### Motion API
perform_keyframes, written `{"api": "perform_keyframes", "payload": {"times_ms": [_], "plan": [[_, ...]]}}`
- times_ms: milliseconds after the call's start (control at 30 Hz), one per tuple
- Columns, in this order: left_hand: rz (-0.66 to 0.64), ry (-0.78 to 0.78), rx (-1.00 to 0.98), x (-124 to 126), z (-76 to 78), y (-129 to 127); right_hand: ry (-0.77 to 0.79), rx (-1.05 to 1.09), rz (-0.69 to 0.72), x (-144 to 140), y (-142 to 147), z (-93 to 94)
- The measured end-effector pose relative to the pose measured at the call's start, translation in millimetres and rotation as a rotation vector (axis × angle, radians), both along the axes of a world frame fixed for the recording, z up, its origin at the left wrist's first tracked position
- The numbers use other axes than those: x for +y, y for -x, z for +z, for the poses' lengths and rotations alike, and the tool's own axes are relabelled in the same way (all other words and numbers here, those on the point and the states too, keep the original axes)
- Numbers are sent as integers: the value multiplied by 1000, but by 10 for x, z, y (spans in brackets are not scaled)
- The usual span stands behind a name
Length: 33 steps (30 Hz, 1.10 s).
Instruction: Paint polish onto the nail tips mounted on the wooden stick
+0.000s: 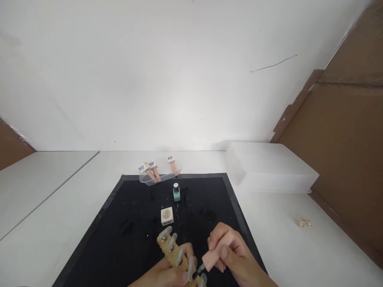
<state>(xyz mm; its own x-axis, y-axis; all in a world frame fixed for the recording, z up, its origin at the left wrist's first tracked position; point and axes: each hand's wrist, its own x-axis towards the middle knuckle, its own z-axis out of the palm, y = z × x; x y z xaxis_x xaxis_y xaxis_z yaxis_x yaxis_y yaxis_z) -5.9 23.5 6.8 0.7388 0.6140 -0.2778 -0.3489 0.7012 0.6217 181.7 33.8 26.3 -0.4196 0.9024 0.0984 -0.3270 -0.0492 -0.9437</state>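
My left hand [175, 275] is closed around a tan, bar-shaped nail tip stand [167, 249] at the bottom centre. Several translucent nail tips [182, 255] stick up along the bar. Between the fingers of my right hand [236, 257] is the pink handle of a nail polish brush [218, 251], slanting down to the left. Its dark tip is close beside the nail tips near my left thumb; whether it touches one I cannot tell. Ahead of my hands sits a small square cream block [166, 215] with a round beige top. Beyond it stands a pale teal bottle [176, 193].
Under everything is a black mat [131, 223] on a white table [50, 215]. At its far edge, a clear tray [146, 182] holds several pink sticks [155, 173] with white labelled ends. A frosted box [269, 167] and small beige pieces [303, 223] lie right.
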Motion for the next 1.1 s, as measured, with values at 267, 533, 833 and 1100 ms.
{"api": "perform_keyframes", "payload": {"times_ms": [267, 533, 833, 1100], "plan": [[45, 38, -50, 9, -28, -17, 12, -8, -126, 34, -16, -47], [41, 27, -58, 3, 20, -20, -82, -105, -64, -23, 17, 33], [31, 23, -49, 14, 4, -10, -80, -67, -19, -13, -5, -47], [39, 57, -53, -7, -47, 6, -17, -116, -110, 34, 33, -23]]}}
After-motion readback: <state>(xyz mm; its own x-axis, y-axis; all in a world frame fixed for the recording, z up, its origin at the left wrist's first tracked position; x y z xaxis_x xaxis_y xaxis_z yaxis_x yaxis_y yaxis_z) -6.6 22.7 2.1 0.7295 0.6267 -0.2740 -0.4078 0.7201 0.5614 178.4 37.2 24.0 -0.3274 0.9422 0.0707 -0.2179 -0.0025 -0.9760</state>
